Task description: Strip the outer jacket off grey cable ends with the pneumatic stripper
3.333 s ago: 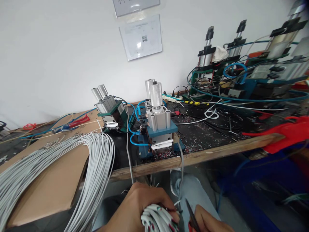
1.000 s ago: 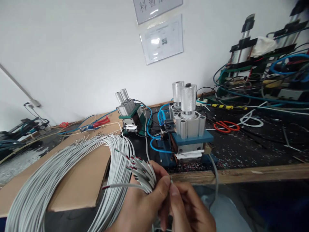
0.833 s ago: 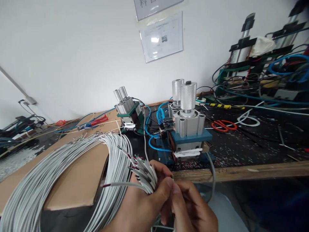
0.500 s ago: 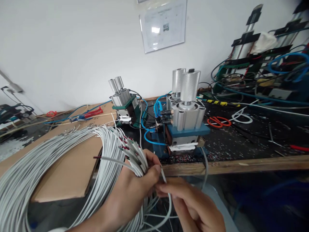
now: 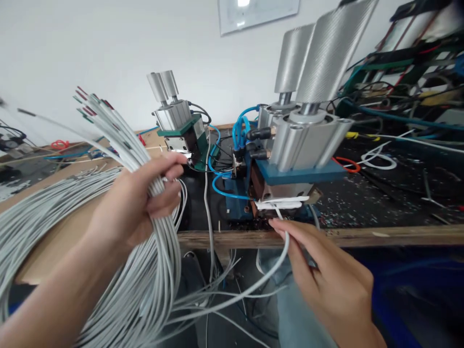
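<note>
My left hand (image 5: 141, 203) is closed round a thick bundle of light grey cables (image 5: 119, 140). Dark red and green wire ends stick out at the bundle's top, and one cable juts off to the left. Between thumb and fingers of my right hand (image 5: 315, 270) is a single grey cable (image 5: 268, 275). Its tip meets the white-wrapped slot of the blue-based pneumatic wire stripper (image 5: 300, 154); I cannot tell how far it reaches inside. The cable curves down and back toward the bundle.
A smaller green stripping machine (image 5: 177, 125) stands further back. Coiled cables lie over cardboard (image 5: 54, 246) at the left. Blue air hoses (image 5: 221, 183) run between the machines. The wooden bench edge (image 5: 232, 238) crosses in front, with insulation scraps on the black top.
My hands have moved apart. The left has carried the bundle left and up; the right has brought one cable forward to the stripper's slot. The view has come closer to the machines.
</note>
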`<action>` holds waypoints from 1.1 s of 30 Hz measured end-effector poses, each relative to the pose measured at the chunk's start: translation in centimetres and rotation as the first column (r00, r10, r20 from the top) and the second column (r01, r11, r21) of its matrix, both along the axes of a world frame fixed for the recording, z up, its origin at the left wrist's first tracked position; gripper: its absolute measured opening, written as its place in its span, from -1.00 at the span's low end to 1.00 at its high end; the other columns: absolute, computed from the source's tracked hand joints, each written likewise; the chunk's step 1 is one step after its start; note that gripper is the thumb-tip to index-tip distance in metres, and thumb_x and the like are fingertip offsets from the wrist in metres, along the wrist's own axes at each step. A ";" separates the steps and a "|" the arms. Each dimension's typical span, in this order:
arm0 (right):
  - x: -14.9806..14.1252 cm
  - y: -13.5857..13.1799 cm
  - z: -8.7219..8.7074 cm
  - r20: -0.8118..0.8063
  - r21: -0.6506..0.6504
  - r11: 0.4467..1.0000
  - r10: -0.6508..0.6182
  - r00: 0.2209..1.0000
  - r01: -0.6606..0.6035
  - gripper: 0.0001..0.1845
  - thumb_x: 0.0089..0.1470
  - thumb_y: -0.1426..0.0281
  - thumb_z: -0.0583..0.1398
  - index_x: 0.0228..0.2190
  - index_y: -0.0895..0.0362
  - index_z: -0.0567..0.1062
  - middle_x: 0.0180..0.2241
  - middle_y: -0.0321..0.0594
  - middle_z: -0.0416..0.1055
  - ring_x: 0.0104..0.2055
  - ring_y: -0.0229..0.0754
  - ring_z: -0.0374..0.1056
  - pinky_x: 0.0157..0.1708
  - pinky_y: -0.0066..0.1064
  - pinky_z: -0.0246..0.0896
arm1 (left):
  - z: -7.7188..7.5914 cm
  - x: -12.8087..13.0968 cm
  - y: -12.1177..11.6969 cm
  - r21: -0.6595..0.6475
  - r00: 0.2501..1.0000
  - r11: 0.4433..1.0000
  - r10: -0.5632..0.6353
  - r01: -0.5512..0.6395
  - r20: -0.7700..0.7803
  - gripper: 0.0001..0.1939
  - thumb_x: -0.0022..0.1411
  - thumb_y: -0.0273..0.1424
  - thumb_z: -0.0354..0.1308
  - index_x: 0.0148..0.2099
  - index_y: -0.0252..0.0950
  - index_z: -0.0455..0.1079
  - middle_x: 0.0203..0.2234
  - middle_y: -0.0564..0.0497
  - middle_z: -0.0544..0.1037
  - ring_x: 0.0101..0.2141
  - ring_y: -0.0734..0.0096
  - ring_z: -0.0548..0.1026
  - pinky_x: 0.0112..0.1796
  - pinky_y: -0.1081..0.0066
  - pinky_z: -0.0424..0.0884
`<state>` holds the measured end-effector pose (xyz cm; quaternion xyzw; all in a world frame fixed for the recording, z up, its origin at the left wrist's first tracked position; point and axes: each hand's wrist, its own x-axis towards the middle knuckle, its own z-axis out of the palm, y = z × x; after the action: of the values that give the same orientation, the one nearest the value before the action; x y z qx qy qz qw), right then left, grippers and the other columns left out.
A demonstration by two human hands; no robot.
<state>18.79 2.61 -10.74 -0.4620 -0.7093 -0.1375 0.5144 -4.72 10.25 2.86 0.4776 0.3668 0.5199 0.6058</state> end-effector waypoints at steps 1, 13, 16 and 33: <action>-0.1 0.1 0.2 -0.003 -0.004 1.000 -0.002 1.000 0.002 -0.72 0.21 0.66 0.18 -0.07 0.22 0.52 -0.16 -0.22 0.59 -0.13 -0.38 0.52 0.07 -0.64 0.29 | 0.0 -0.5 1.0 -0.011 1.000 1.000 0.003 -0.003 0.000 -0.79 0.42 -0.53 -0.01 -0.28 -0.39 0.40 -0.54 0.16 0.22 -0.76 0.78 -0.01 -0.75 0.66 -0.10; -0.4 0.6 1.0 0.033 -0.075 0.994 -0.077 0.996 0.079 -0.79 0.28 0.56 0.16 -0.09 0.22 0.53 -0.18 -0.27 0.59 -0.16 -0.42 0.51 0.02 -0.71 0.27 | -3.9 -2.4 6.5 -0.194 0.980 0.961 -0.186 0.196 0.068 -0.53 0.51 -0.60 -0.42 -0.31 -0.43 0.28 -0.56 0.20 0.07 -0.65 0.70 -0.28 -0.67 0.61 -0.25; -0.4 0.6 1.1 0.028 -0.091 0.993 -0.076 0.997 0.078 -0.79 0.28 0.56 0.15 -0.10 0.22 0.54 -0.18 -0.27 0.59 -0.16 -0.43 0.51 0.02 -0.73 0.27 | -4.0 -2.4 6.7 -0.198 0.977 0.957 -0.201 0.212 0.074 -0.51 0.51 -0.59 -0.44 -0.32 -0.42 0.26 -0.57 0.21 0.06 -0.65 0.70 -0.31 -0.66 0.61 -0.28; -0.3 0.7 1.1 0.023 -0.110 0.991 -0.067 0.997 0.069 -0.79 0.27 0.53 0.17 -0.08 0.16 0.51 -0.18 -0.30 0.59 -0.18 -0.40 0.52 -0.02 -0.68 0.33 | -4.8 -3.1 7.4 -0.149 0.974 0.964 -0.210 0.221 0.084 -0.53 0.48 -0.60 -0.39 -0.35 -0.41 0.29 -0.60 0.20 0.13 -0.69 0.69 -0.31 -0.74 0.61 -0.24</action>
<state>18.45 3.30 -9.67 -0.5125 -0.7045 -0.1197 0.4760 -7.77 17.66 -1.93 0.4473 0.3319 0.4362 0.7067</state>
